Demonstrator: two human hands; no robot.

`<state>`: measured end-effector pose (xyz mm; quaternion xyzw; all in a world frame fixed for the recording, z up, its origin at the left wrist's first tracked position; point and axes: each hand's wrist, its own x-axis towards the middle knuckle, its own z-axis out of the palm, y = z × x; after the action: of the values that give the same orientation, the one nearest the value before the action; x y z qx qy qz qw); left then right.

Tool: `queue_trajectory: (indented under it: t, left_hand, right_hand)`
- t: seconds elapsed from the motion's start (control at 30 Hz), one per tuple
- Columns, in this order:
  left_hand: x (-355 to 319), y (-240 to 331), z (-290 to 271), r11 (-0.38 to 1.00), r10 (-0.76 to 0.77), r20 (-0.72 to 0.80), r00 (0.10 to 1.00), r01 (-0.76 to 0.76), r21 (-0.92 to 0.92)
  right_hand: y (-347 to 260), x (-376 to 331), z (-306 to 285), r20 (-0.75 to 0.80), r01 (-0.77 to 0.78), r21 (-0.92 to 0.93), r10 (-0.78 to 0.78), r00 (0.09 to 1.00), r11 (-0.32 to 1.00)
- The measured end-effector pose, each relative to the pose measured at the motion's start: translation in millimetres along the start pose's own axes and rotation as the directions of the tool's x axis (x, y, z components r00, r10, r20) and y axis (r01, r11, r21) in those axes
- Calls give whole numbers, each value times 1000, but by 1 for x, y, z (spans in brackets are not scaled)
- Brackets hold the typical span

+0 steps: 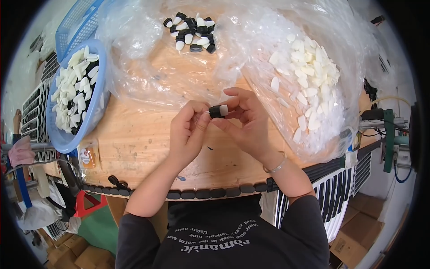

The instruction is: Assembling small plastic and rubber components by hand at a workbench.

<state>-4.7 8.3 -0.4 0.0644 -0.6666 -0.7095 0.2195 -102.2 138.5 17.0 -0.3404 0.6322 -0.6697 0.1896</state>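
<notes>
My fingertips cover most of the small black cap with a white oval insert [218, 110], so I cannot make out how the two parts join. A small orange-labelled clear packet [88, 156] lies by the blue plastic basin [67, 142] on my left. My left hand [189, 132] and right hand [248, 121] both pinch the piece above the round wooden table [134, 143].

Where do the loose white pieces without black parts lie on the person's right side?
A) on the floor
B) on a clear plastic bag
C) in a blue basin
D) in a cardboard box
B: the white pieces on the right rest on the crumpled clear plastic bag, spread over the wooden table.
</notes>
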Motion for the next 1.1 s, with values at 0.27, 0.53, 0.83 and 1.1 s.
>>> queue_trajectory:
  t: [0.27, 0.53, 0.83, 1.1]
  left_hand:
    - [-2, 3, 10, 958, -75, -57, 996, 56, -281]
    - [-2, -9, -2, 983, 17, 61, 998, -5, -186]
    - [-3, -13, 0, 946, 301, 53, 952, -306, 108]
    - [-1, -10, -1, 906, 367, 62, 928, -372, 201]
  right_hand:
    - [-3, -2, -3, -52, 162, -138, -171, 984, 977]
    - [-20, 1, -13, 111, 414, -501, -419, 901, 760]
    - [-17, 2, -11, 123, 500, -468, -506, 854, 729]
    - [-16, 3, -11, 127, 513, -405, -509, 851, 757]
